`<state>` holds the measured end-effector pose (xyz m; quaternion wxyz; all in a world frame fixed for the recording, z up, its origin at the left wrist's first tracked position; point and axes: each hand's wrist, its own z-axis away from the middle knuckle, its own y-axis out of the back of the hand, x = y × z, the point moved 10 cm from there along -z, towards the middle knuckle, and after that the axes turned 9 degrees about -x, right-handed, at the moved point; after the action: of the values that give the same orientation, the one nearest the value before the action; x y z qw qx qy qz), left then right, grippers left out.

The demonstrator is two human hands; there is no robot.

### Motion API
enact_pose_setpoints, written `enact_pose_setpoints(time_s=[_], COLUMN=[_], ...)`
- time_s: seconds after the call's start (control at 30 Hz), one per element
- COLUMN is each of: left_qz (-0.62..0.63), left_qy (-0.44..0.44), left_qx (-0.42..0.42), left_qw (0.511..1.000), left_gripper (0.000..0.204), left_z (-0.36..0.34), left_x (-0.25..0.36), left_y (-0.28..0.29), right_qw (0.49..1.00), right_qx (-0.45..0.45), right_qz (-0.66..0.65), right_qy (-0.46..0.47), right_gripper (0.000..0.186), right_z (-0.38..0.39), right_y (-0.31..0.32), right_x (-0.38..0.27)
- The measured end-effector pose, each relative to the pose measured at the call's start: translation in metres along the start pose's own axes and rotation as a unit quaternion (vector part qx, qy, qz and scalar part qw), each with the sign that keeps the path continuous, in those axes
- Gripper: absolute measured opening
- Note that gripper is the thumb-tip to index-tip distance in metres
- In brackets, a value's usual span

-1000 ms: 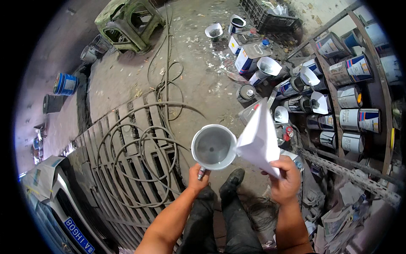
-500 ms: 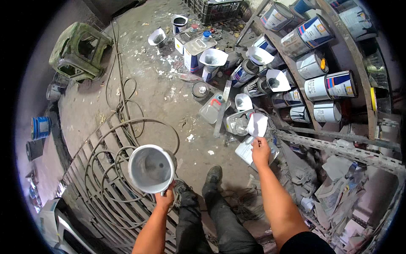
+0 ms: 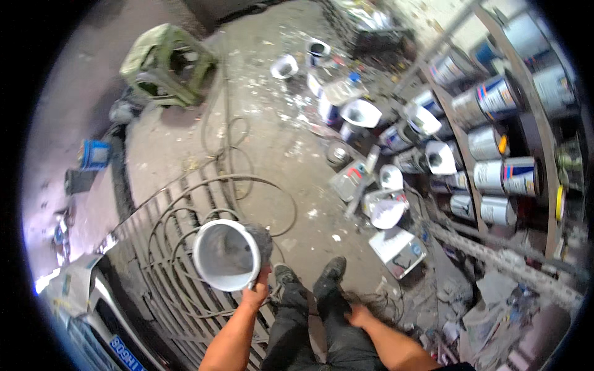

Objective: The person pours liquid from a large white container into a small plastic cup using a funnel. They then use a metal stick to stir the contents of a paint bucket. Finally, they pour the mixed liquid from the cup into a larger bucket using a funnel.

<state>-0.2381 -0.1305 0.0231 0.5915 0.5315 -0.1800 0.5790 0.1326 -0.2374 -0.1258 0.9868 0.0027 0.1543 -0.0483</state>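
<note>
My left hand (image 3: 255,293) grips the side handle of a white plastic jug (image 3: 213,283), tilted so its round mouth shows. Inside, the jug looks grey and stained. Further right, my right hand (image 3: 359,316) is beside my right leg, blurred, with its fingers hard to make out. Ahead of it a metal can (image 3: 400,255) rests on the floor. Just beyond that can, a white paper cone (image 3: 388,214) sits over another container. More white paper cones, such as this one (image 3: 362,114), stand on cans farther off.
At right, a metal rack (image 3: 458,133) carries paint cans. A hose (image 3: 247,177) loops across a slatted grate (image 3: 185,201). Far left stands a dirty green stool (image 3: 170,68). A car (image 3: 93,303) is at the lower left, torn sheets (image 3: 495,303) at the lower right.
My right hand has left the white paper cone and drawn back to my leg. The jug stays in my left hand. My view has shifted, so the scene sits further right and lower.
</note>
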Motion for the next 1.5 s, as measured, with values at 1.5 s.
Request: enact_pose_setpoints(time_s=[1.5], left_qz=[0.327], left_qy=[0.137], left_qx=[0.548], left_qw=[0.758], left_gripper=[0.020], left_z=[-0.076], left_x=[0.109], left_y=[0.538], right_qw=[0.992], right_qx=[-0.022], right_qz=[0.015], right_qy=[0.126], right_gripper=[0.010], right_z=[-0.013], right_y=[0.604], right_x=[-0.698])
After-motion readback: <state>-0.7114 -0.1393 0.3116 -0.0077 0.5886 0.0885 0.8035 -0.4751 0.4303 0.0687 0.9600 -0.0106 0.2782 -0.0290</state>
